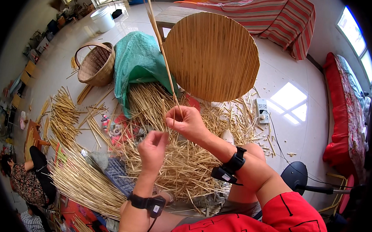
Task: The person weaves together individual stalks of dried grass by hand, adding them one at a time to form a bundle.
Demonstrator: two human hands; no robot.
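Clearly, a long straw stalk (163, 57) stood upright above the straw pile (180, 161), pinched near its base in the closed right hand (187, 122). The left hand (152, 147), curled shut, gripped shorter stalks just beneath. Sorting looked underway; next needed a steady pull. A round woven mat (213, 55) leaned behind.

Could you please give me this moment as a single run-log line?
right hand: pinching long straw stalk | left hand: fingers at stalk's lower end | below: loose straw pile | behind: round woven straw mat
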